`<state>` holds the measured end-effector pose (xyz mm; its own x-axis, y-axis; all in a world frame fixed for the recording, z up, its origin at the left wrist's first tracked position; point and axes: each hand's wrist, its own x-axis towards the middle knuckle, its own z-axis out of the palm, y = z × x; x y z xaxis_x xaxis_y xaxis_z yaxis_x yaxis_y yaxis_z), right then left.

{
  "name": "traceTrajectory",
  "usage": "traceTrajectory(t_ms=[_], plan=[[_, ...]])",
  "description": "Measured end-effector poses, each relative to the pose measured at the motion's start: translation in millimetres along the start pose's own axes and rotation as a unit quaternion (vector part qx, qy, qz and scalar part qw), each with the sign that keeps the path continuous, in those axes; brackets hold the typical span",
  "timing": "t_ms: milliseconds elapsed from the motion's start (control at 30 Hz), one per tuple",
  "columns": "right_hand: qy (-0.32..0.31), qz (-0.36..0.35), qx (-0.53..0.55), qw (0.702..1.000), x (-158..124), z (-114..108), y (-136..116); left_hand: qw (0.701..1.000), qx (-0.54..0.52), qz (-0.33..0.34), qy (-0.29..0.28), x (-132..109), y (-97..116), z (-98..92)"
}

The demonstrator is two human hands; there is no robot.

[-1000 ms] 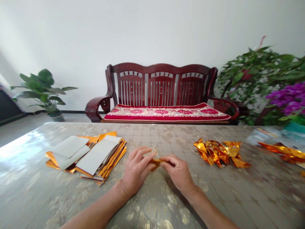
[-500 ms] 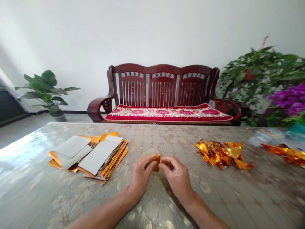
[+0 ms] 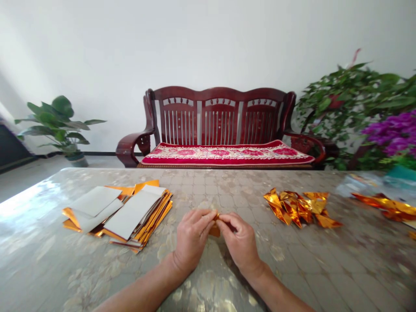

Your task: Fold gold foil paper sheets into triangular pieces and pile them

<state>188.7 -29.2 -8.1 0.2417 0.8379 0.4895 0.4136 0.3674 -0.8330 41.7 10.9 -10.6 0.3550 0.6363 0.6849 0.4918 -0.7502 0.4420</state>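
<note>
Between my hands, just above the table, is a small piece of folded gold foil paper (image 3: pixel 215 231). My left hand (image 3: pixel 192 236) pinches it from the left, its fingers reaching over the top edge. From the right, my right hand (image 3: pixel 239 240) grips the same piece between thumb and forefinger. The fingers hide most of the paper. To the left lies a stack of foil paper sheets (image 3: pixel 133 212), grey-white backs up, with orange-gold edges showing. Several folded gold foil shapes (image 3: pixel 300 207) sit in a heap to the right.
A patterned cover lies over the table (image 3: pixel 156 277). More gold foil pieces (image 3: pixel 390 207) and clear plastic bags (image 3: pixel 360 185) are at the far right. Beyond the table stand a dark red wooden bench (image 3: pixel 221 117), a potted plant (image 3: pixel 63 125) and leafy greenery (image 3: pixel 351 99) with purple flowers (image 3: pixel 393 132).
My left fingers have moved over the top of the foil paper and closer to my right fingertips, so less of the paper shows. The view has shifted slightly.
</note>
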Motion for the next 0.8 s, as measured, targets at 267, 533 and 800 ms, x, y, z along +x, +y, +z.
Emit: traceTrajectory(t_ms=[267,533,800], plan=[[-0.001,-0.032,0.006,0.999,-0.8,-1.2,-1.2,0.998,0.029,0.052,0.005,1.6,5.2,-4.5],[-0.005,-0.025,-0.025,0.999,-2.4,-1.9,3.8,0.998,0.032,0.043,-0.022,1.6,5.9,-5.8],[-0.002,-0.013,-0.056,0.998,-1.7,-3.2,4.3,0.997,0.039,0.011,-0.069,0.1,6.4,-5.8]])
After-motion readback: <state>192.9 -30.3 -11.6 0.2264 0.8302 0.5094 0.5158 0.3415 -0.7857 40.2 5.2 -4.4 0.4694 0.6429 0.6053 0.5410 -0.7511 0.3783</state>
